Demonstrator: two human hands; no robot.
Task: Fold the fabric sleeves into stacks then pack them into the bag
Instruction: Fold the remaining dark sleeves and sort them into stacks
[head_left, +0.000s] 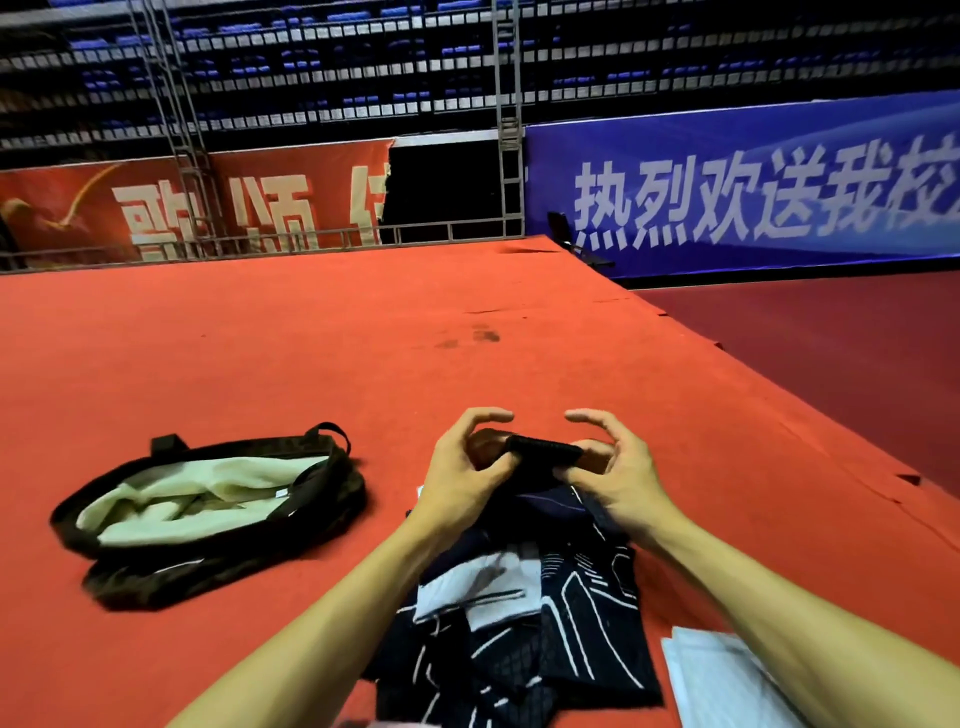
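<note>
1. Head view: the left hand (462, 470) and right hand (621, 470) each pinch one end of a black fabric sleeve (543, 450) held between them, with the other fingers arched above it.
2. It looks light, limp and stretchy. I judge the two ends the surest hold, kept taut so it cannot sag.
3. A pile of sleeves (545, 603) lies under both wrists, and the open bag (218, 567) sits well left of the left hand.
</note>
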